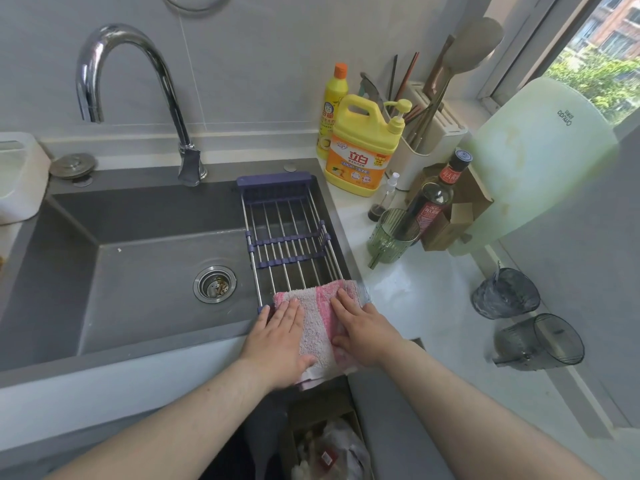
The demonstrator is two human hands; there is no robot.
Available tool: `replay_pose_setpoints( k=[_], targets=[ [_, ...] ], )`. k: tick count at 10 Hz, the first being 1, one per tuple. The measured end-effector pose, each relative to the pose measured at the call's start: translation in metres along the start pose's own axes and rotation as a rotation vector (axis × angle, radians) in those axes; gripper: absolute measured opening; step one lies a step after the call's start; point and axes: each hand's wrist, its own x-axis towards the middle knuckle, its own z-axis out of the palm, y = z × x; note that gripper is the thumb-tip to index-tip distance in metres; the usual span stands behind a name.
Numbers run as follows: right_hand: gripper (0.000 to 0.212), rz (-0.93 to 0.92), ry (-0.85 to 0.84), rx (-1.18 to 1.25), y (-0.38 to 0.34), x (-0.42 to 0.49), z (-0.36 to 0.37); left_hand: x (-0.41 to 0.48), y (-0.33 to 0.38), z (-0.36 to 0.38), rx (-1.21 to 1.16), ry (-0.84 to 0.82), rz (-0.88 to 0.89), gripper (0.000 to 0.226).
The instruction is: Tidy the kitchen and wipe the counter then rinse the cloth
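pink-and-white cloth (320,315) spread flat under both hands, over rack (287,233).

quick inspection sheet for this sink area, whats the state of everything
surface: white counter, glossy, maybe wet.
job's things: pink-and-white cloth spread over the sink rack's near end and the sink's front edge; no water from the faucet.
clutter: yellow detergent jug, dark bottle, green cup, cutting board; far grey cup and near grey cup on their sides.
grippers: left hand and right hand flat on the cloth, fingers straight.
cables: nothing seen.
surroundings: tiled wall, window at right.
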Motion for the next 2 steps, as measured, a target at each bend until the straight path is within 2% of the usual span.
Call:
replay_pose_setpoints(
  k=[1, 2],
  targets=[
    [0.066, 0.058, 0.0, 0.118, -0.007, -0.003, -0.004, -0.008, -0.012, -0.014, -0.2, 0.017, 0.076, 0.077],
    [0.028, 0.07, 0.096, 0.411, -0.022, -0.016, -0.021, -0.019, -0.035, -0.035, -0.523, 0.101, 0.047, 0.031]
  ],
)
